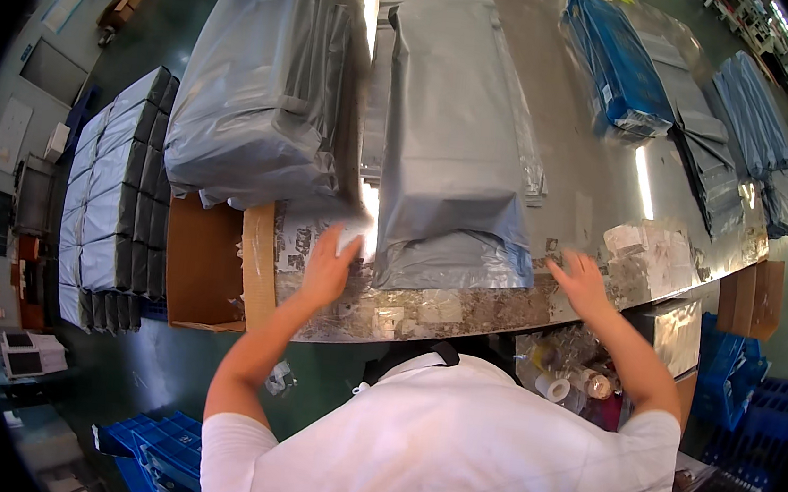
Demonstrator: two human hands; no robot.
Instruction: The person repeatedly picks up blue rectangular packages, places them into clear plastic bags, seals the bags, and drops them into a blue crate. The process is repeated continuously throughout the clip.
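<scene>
A long grey plastic mailer bag (451, 147) lies on the shiny metal table (590, 180), its near end at the table's front edge. My left hand (329, 263) is at the bag's near left corner, fingers apart, with a blurred bit of white or clear plastic by the fingertips. My right hand (582, 278) rests flat and open on the table just right of the bag, next to a crumpled white packet (649, 256). Whether the left hand grips anything is not clear.
A tall pile of grey bags (257, 91) lies at the left, over a cardboard box (203, 261). Blue bagged bundles (620, 69) and grey bags (748, 119) lie far right. Stacked grey packs (115, 191) stand on the floor left. Blue crates (156, 446) and tape rolls (556, 385) are below the table.
</scene>
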